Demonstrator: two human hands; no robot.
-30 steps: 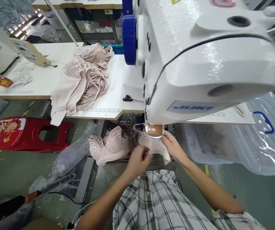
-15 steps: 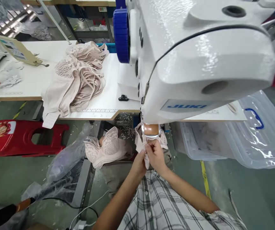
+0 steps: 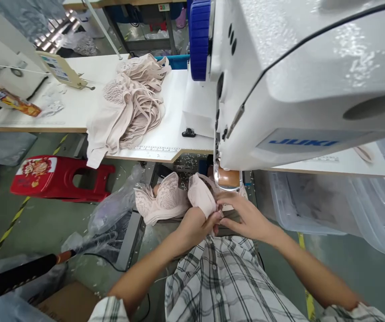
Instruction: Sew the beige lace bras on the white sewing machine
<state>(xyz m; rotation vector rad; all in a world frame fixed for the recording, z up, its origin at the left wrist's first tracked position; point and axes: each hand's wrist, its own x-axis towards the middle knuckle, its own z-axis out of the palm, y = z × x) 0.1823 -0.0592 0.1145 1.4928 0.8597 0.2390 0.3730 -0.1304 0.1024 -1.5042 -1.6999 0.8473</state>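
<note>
Just below the sewing machine's front end, a pale pink bra (image 3: 202, 197) is bunched up with one padded cup turned upward. My left hand (image 3: 195, 226) is closed around its lower edge. From the other side, the bent fingers of my right hand (image 3: 246, 218) grip the edge near my left fingertips; the exact pinch is partly hidden. A second pale lace bra (image 3: 165, 199) rests to the left of my hands, over my lap. The machine's head (image 3: 296, 98) hangs over the work, with a brown, metal-framed part (image 3: 229, 178) right above my right fingers.
A heap of pale pink bras (image 3: 130, 105) lies on the white table (image 3: 175, 103), partly over its front edge. A red stool (image 3: 54, 179) and a plastic bag (image 3: 112, 203) are on the left. Clear plastic bins (image 3: 306, 210) stand on the right. A black pole-like object (image 3: 21, 277) reaches in lower left.
My view has shifted, so the scene sits further right. The held bra has been turned, and its cup now shows on the left. My hands have changed grip, the right fingers spreading wider.
</note>
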